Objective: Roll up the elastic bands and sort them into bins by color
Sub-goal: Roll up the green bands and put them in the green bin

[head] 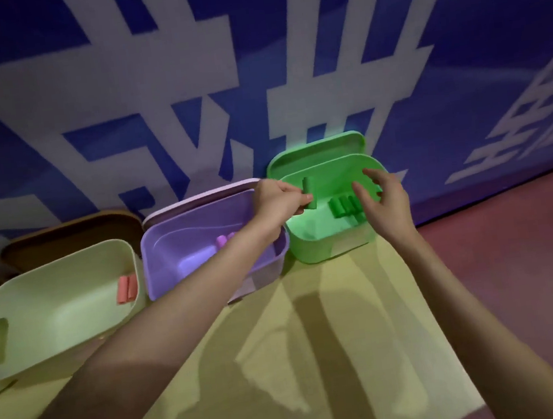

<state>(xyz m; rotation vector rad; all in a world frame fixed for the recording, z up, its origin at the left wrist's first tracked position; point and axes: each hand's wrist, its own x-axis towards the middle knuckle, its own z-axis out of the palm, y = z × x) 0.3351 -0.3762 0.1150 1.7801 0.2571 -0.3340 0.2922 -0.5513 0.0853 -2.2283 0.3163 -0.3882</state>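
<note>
We have one view only, a wide-angle camera worn on the head, looking forward and down along both forearms. It sits close: the arms enter from the bottom edge and the left hand (279, 198) and right hand (385, 197) meet near mid-frame over the bins (216, 268). The upper half is filled by a blue wall (455, 34) bent by the lens, and the floor (533, 266) slopes off to the right

Green rolls (343, 205) in a green bin (309, 240), pink roll (222, 240) in purple bin (156, 257), coral rolls (126, 289) in cream bin (51, 269).
</note>
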